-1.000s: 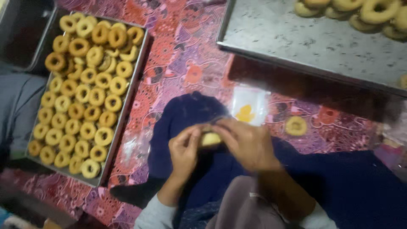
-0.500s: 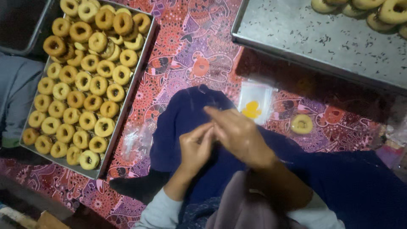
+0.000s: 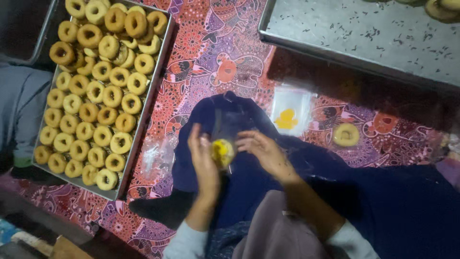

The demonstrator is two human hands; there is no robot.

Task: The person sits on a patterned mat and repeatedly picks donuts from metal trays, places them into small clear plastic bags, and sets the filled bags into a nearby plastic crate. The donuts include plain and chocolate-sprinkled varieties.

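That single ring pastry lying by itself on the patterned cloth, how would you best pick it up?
Take the lone ring pastry by its outer rim, thumb and fingers on opposite edges, coming straight down from above. It lies flat on the patterned cloth with open cloth all round it, so the rim looks reachable from any side. The right hand is probably the nearer one.

Left hand and right hand hold a bagged doughnut; tray beside.
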